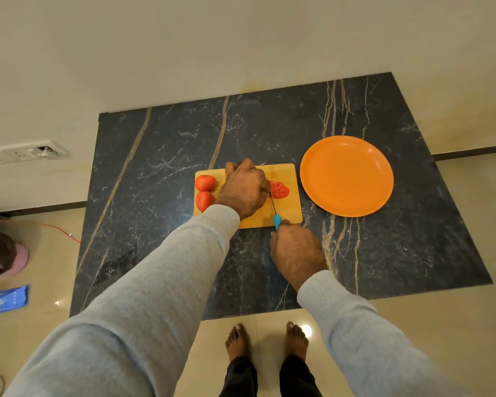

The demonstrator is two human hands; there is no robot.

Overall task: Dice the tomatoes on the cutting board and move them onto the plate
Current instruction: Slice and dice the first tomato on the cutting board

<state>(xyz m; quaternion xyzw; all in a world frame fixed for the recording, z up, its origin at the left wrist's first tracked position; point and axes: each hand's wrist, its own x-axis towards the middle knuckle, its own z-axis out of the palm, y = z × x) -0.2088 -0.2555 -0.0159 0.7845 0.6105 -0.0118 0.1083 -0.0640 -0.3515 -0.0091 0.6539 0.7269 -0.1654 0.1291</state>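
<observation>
Your right hand (pixel 295 250) is wrapped around the blue handle of the knife (pixel 275 214), held back at the near edge of the cutting board (pixel 291 214) so the wrist stays off the wood; the knife's long axis runs away from you and leans a little left, its tip reaching the knuckles of your left hand (pixel 242 190). That left hand is arched over the middle of the board, knuckles up and fingers curled under; it probably pins the piece being cut, but what lies beneath is hidden, so I cannot tell whether it grips anything. The blade stands between that hand and the cut tomato pieces (pixel 279 189), which lie on the board's right side, nearest the plate (pixel 346 176); that looks like a sensible staging for sweeping them across. The plate sits just beside the board on the dark marble table (pixel 155 167). Two uncut tomatoes wait at the board's left end, touching: the far tomato (pixel 204 182) lies lengthwise across the board; the near tomato (pixel 204 200) seems turned more toward you.
</observation>
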